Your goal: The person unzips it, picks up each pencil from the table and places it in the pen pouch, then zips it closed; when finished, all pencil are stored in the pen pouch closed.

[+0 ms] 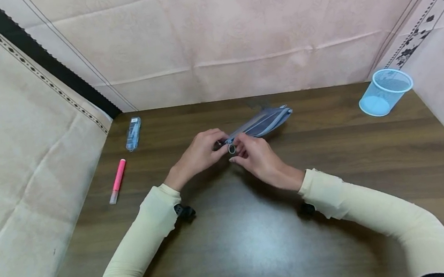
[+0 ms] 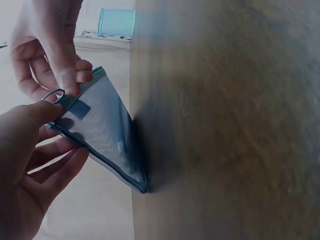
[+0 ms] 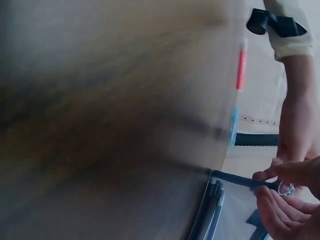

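Note:
A blue, see-through mesh zipper pouch (image 1: 268, 121) is held slanted by both hands near the table's far side. My left hand (image 1: 202, 150) pinches its near end between thumb and fingers, beside a ring-shaped zipper pull (image 1: 232, 149). Close to that ring, my right hand (image 1: 261, 159) pinches the pouch's top edge with bent fingers. In the left wrist view the pouch (image 2: 107, 120) hangs with its lower edge at the tabletop. Slim, dark pen-like items (image 3: 216, 200) show inside it in the right wrist view. Whether the zipper is fully closed is hard to tell.
On the brown wooden table (image 1: 255, 257), a pink capped marker (image 1: 119, 179) and a light-blue packaged item (image 1: 134, 134) lie at the left. A light-blue mesh cup (image 1: 386, 92) stands at the far right. Pale cloth (image 1: 233, 37) hangs behind the table's back edge.

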A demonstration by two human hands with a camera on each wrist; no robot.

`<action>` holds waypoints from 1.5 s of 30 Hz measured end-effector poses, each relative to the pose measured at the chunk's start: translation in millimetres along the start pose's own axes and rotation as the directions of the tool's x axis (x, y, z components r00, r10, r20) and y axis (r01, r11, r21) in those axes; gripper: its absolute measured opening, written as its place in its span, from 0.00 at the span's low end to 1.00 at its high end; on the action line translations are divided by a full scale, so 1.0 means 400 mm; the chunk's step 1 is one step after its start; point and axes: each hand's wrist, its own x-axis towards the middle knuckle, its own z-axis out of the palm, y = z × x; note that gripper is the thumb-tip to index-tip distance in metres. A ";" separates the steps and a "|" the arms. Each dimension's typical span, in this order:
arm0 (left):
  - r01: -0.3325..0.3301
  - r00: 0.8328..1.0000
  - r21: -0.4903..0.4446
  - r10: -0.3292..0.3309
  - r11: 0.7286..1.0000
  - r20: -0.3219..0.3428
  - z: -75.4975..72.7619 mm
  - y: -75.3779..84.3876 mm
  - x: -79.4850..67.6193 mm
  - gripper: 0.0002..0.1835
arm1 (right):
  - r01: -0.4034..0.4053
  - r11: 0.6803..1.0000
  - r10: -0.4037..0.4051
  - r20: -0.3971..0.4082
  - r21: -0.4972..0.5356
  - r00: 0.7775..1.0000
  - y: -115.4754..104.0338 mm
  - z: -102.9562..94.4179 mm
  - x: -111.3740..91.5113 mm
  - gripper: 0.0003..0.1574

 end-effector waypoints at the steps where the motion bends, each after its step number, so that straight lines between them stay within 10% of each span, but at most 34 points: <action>1: -0.002 1.000 -0.005 0.002 1.000 -0.008 0.002 0.000 0.000 0.07 | 0.019 1.000 -0.019 -0.009 -0.015 1.000 -0.001 0.003 -0.001 0.17; 17: 0.010 0.993 0.057 -0.003 0.998 -0.118 0.008 0.018 -0.015 0.12 | 0.147 0.989 -0.146 -0.209 -0.013 0.967 0.022 -0.029 0.008 0.05; 30: -0.066 0.960 0.086 0.087 0.994 -0.267 0.029 0.049 -0.027 0.06 | -0.175 0.922 0.207 -0.059 0.346 0.977 0.044 -0.090 0.025 0.07; 45: 0.068 0.988 0.171 -0.043 0.983 -0.146 -0.009 0.004 -0.097 0.07 | -0.395 0.912 0.405 -0.082 0.108 0.911 0.241 -0.295 -0.039 0.12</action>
